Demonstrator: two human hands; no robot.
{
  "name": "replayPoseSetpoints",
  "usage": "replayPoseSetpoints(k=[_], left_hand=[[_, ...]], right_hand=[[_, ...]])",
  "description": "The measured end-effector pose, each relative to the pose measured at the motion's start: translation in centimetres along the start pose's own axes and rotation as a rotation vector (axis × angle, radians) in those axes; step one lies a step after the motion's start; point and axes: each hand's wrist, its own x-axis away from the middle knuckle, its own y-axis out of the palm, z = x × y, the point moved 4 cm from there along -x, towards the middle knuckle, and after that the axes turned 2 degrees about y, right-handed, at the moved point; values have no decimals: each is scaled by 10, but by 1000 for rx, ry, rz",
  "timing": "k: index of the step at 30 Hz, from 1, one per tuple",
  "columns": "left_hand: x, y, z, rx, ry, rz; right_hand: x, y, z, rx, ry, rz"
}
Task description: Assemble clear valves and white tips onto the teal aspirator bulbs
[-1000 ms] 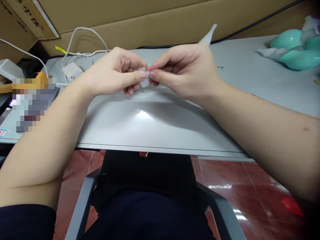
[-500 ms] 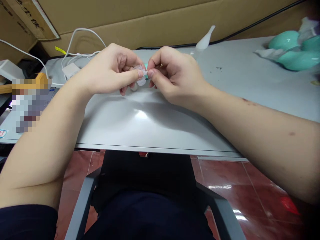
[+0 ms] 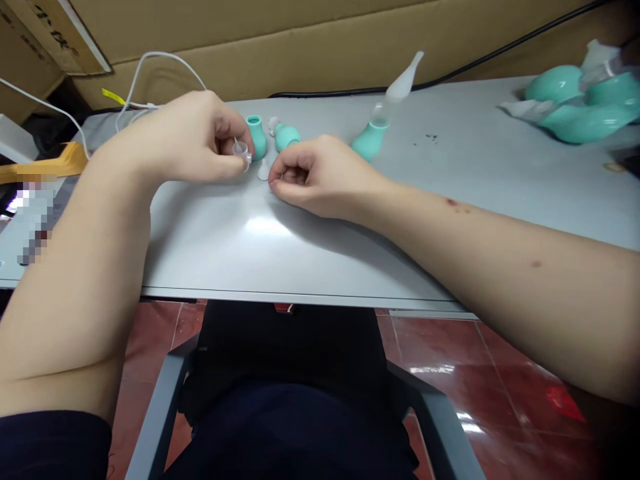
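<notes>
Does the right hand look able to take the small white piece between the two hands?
Likely yes: the right hand is close beside the small white piece, and nothing visible stands between them; whether they touch is unclear.

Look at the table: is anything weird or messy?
Maybe the small dark marks on the table, right of the green bulb behind the right hand: they stand out against plain gray. I can't tell whether they're dirt or scratches.

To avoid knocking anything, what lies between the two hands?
The head view shows a small white piece there, with an open-topped green bulb just behind it.
</notes>
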Motion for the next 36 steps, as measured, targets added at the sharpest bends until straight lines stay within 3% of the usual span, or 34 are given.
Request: replayPoseSetpoints(k=[5, 13, 18, 21, 27, 32, 36], left_hand=[[-8, 4, -10, -38, 23, -83], [-11, 11, -14, -45, -13, -155], [-16, 12, -22, -88, -34, -235], [-12, 10, -19, -70, -76, -173], [-2, 2, -5, 165, 28, 45], [-7, 5, 7, 336, 281, 175], [-6, 14, 20, 413, 421, 260]], right_hand=[[-7, 4, 1, 94, -4, -9], [-11, -3, 10, -38, -51, 143], [-15, 4, 15, 84, -75, 45], [-13, 0, 15, 76, -69, 95], [-6, -15, 11, -286, -30, 220], [-4, -20, 6, -635, 27, 178], [-6, -14, 10, -879, 148, 35]])
